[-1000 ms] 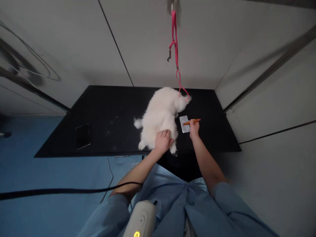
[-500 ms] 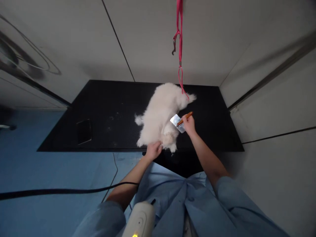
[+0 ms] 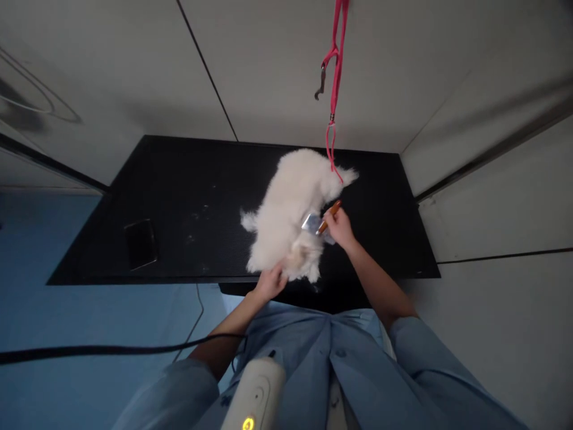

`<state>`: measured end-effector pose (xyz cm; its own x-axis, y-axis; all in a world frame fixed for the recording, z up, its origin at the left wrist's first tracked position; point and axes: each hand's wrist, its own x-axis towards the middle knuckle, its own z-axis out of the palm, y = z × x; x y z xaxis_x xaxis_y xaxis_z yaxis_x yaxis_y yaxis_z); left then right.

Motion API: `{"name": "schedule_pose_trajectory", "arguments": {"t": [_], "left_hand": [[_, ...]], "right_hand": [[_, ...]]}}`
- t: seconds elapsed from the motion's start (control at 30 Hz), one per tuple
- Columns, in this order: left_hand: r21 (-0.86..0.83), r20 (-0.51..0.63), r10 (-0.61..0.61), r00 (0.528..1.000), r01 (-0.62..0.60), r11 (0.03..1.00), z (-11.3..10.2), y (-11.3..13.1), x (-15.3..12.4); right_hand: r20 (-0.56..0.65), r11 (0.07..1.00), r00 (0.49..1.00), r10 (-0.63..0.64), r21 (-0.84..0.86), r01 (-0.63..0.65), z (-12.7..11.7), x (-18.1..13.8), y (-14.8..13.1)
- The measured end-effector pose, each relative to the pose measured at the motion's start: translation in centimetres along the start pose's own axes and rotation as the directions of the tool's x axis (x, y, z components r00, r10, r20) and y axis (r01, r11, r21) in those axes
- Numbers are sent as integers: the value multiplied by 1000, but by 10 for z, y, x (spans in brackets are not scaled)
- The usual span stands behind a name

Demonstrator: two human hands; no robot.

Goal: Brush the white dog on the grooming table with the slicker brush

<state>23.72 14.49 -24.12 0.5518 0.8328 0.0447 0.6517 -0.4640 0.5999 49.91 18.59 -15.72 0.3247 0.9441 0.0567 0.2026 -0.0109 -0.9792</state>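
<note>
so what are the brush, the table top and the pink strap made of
brush: the head glints silver, so likely metal; the handle is glossy orange-brown, varnished wood or plastic. table top: matte black with no shine, probably rubber matting. strap: a flat, limp pink band, likely nylon webbing.

Pretty dim in here. The back wall [image 3: 277,65] is pale grey panels with a thin dark seam [image 3: 206,68] running down it at a slant. The right wall [image 3: 505,298] is the same stuff, with a dark rail [image 3: 492,152] across it and a thinner line lower down. The black desk [image 3: 188,191] sits pushed into the corner, matte textured top, a few pale specks on it. The floor [image 3: 54,322] on the left is blue, with a black cable [image 3: 89,348] lying across it.
</note>
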Motion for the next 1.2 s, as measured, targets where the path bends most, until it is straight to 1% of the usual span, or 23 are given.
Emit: {"name": "schedule_pose_trajectory", "arguments": {"t": [0.03,0.07,0.13,0.17,0.2,0.23,0.3,0.33,0.37,0.43,0.53,0.6,0.67,0.73,0.77,0.8,0.87,0.9,0.93,1.03,1.07,1.17,1.2], "left_hand": [[9,39,7,999,-7,1000,-6,2,2],[19,75,24,997,-26,999,-12,4,5],[61,149,65,987,-75,995,-26,9,11],[102,185,72,980,-92,991,-33,12,15],[156,220,67,973,-103,982,-40,17,19],[215,247,55,967,-110,970,-47,23,24],[312,251,61,966,-140,940,-56,41,35],[342,220,89,972,-162,926,-58,53,42],[359,172,139,975,-194,913,-57,65,50],[390,68,205,976,-215,895,-50,89,66],[417,75,146,986,-164,894,-33,107,80],[373,80,163,983,-181,910,-26,102,76],[248,32,266,963,-266,932,-23,86,61],[120,-56,308,950,-300,946,-23,67,41],[75,-103,291,951,-284,956,-23,58,31],[44,-147,253,956,-249,967,-24,51,21],[6,-219,172,960,-175,984,-24,39,5],[-6,-242,143,960,-149,989,-24,35,0],[-14,-255,120,959,-128,992,-24,30,-5],[-33,-242,69,968,-79,996,-25,20,-15],[-41,-228,53,972,-64,997,-26,16,-17],[-66,-196,15,981,-28,997,-28,9,-20],[-80,-199,3,980,-19,997,-29,8,-19]], "right_hand": [[-61,1000,998,-20,2,20,0,-1,1],[-47,999,998,-42,9,42,0,-3,3],[74,999,997,-36,31,34,-2,-7,11],[83,1000,997,4,29,-6,-7,-9,18],[15,998,998,55,9,-55,-14,-10,26],[-114,994,988,102,-26,-105,-23,-11,35],[-369,974,919,138,-120,-195,-46,-13,54],[-427,959,895,130,-174,-223,-57,-15,63],[-432,945,894,116,-228,-233,-66,-19,70],[-344,928,933,103,-305,-215,-76,-28,78],[-205,923,972,113,-341,-179,-70,-39,74],[-219,953,971,96,-261,-153,-56,-40,65],[-186,990,980,69,-105,-90,-36,-35,53],[-16,997,998,63,44,-63,-15,-24,41],[62,993,996,68,94,-73,-6,-17,35],[87,988,994,70,130,-81,2,-11,30],[-26,980,998,57,192,-51,12,-4,23],[-87,978,995,39,210,-20,16,-3,21],[-90,978,996,15,210,4,19,-5,20],[161,990,987,-13,137,-10,27,-19,16],[198,994,980,-5,111,-18,30,-24,15],[67,996,996,-50,77,45,37,-36,6],[54,996,996,-77,58,74,38,-39,3]]}}
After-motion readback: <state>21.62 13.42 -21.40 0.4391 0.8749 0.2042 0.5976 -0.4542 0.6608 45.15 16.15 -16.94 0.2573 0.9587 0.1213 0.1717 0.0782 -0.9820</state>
